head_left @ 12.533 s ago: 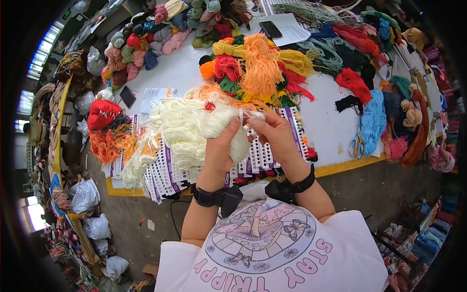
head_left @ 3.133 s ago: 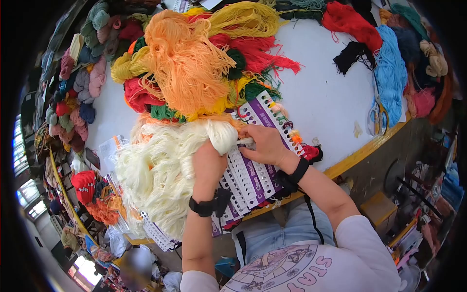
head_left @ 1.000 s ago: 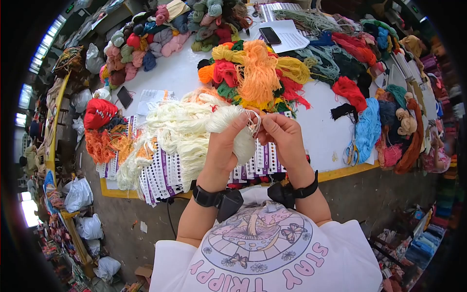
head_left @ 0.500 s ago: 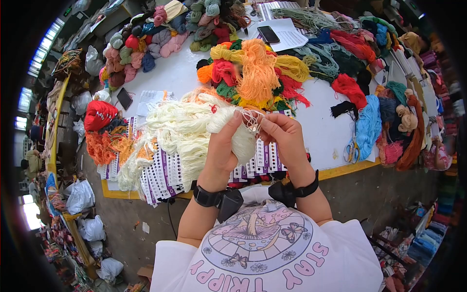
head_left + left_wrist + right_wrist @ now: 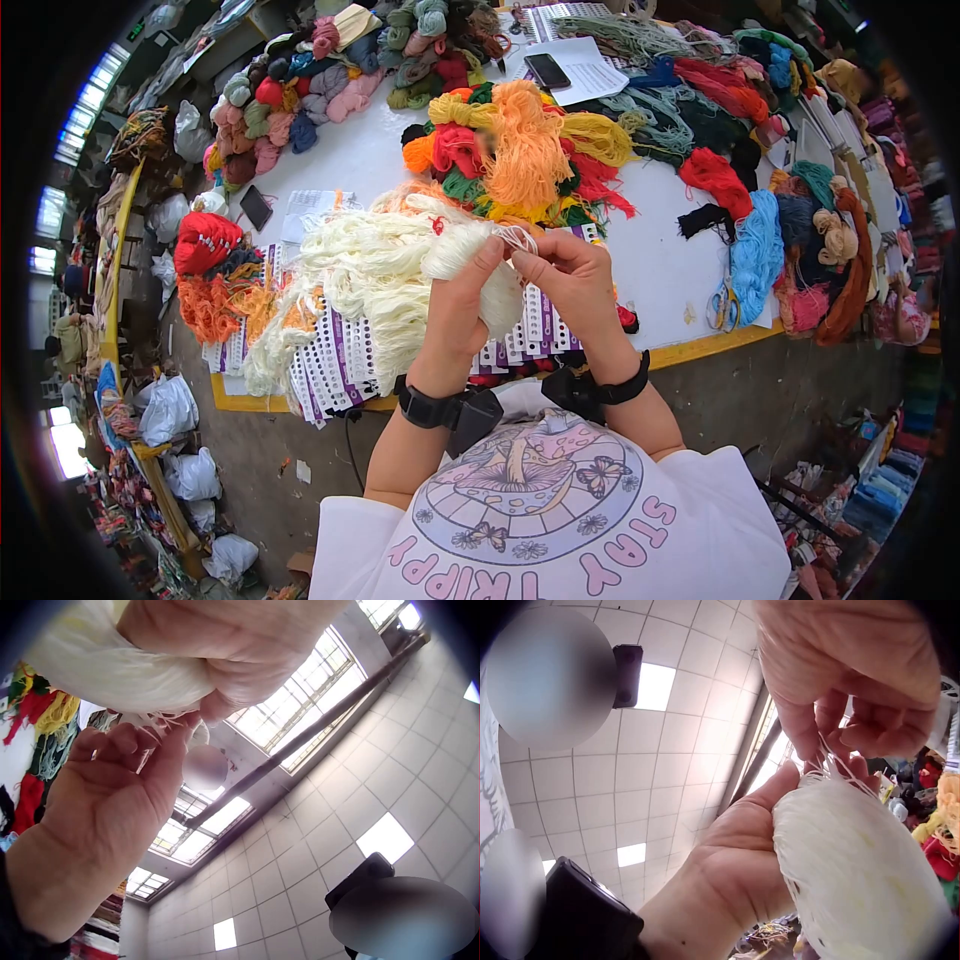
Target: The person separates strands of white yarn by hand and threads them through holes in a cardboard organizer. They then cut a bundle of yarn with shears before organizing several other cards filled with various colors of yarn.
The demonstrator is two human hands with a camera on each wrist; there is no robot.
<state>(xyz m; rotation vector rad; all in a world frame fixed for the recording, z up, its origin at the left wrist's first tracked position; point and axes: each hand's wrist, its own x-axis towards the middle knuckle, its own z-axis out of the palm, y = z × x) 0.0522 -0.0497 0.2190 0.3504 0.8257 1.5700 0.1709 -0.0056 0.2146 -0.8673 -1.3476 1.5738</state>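
A thick skein of cream-white yarn (image 5: pixel 455 250) is gripped by my left hand (image 5: pixel 458 305), its fingers curled round the bundle near the top end. My right hand (image 5: pixel 580 285) pinches thin loose strands (image 5: pixel 826 761) at that end, thumb against fingertips. In the left wrist view, the right hand (image 5: pixel 112 802) meets those strands just below the skein (image 5: pixel 120 671). The right wrist view has the skein (image 5: pixel 859 862) hanging from the left hand (image 5: pixel 739 859). A big pile of cream yarn (image 5: pixel 360 270) lies on the table beside the hands, with a small red tie (image 5: pixel 437 225) on top.
White punched cards (image 5: pixel 335 350) with purple stripes lie under the yarn. Beyond are orange yarn (image 5: pixel 525 150) and a multicoloured heap. Scissors (image 5: pixel 722 308) lie by blue yarn (image 5: pixel 757 260) at right. Phones (image 5: pixel 257 207) and papers (image 5: pixel 585 75) rest on the table, which has a yellow edge (image 5: pixel 690 350).
The right hand has come closer to the left hand, and the strands that were spread in a loop between them are now gathered at the fingertips. The left hand keeps its grip on the skein.
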